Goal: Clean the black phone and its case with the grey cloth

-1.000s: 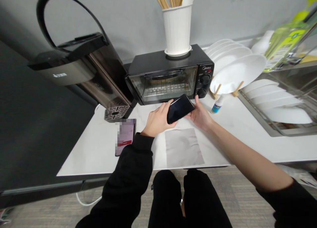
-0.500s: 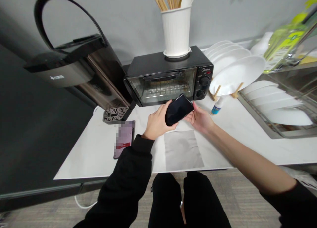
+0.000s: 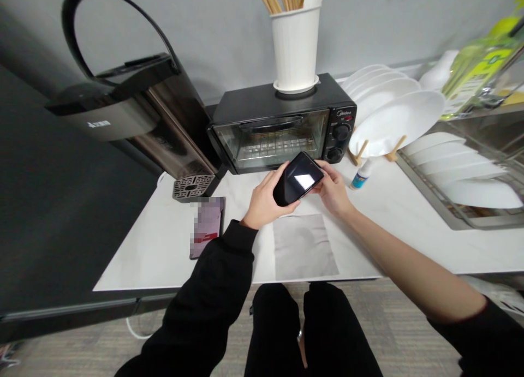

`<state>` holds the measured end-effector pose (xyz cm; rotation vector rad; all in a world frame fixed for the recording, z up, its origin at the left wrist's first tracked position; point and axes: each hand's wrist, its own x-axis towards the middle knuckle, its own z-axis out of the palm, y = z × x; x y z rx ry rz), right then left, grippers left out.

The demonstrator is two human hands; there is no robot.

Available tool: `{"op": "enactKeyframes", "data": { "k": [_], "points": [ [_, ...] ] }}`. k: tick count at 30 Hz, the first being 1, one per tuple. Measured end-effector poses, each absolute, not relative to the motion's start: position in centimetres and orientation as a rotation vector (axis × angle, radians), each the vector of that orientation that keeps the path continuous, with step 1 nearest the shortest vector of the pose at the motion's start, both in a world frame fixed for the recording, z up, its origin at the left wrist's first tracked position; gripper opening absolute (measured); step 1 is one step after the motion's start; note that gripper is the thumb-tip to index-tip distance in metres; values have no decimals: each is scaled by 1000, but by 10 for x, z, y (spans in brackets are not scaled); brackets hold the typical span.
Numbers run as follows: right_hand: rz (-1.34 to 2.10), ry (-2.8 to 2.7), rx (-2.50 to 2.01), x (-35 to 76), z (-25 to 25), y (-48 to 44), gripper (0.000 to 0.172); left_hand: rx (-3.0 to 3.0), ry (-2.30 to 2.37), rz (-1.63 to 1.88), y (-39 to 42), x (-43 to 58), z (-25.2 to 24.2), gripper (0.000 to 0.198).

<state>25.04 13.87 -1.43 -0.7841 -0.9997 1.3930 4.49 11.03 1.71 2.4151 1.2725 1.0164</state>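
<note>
A black smartphone [image 3: 295, 181], its dark screen facing up with a bright reflection on it, is held above the counter. My left hand [image 3: 267, 200] wraps round its left side, thumb along the lower edge. At its right end, my right hand [image 3: 332, 187] closes its fingers on the phone's edge; some fingertips are hidden behind it. Below the phone a grey cloth [image 3: 303, 249] lies flat near the counter's front edge. To the right of my right hand stands a small white bottle [image 3: 361, 176] with a blue label.
Behind my hands is a black toaster oven [image 3: 282, 107] with a white cup [image 3: 296, 49] of chopsticks on top. A tall dispenser [image 3: 180, 120] and a second phone [image 3: 208, 227] are at left. White plates [image 3: 399, 120] and a dish rack [image 3: 454, 213] stand at right.
My right hand has come closer to the phone, its fingers now closed on the right edge. A bright reflection has appeared on the screen. The view has shifted slightly.
</note>
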Motion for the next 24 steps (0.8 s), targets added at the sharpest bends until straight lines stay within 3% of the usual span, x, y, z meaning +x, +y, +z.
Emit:
{"op": "enactKeyframes", "data": {
  "k": [11,15,19,24],
  "points": [
    [979,-1279,-840,254,-9,130,35,2302,1095,1122,118,48,2,82],
    [909,-1408,-844,255,-15,132,29,2004,1044,1401,130,43,-11,80],
    [869,-1413,-867,251,-16,131,35,1703,921,1725,140,30,-8,71],
    [896,-1278,-902,252,-16,134,32,1744,843,1970,138,23,2,71]
  ]
}}
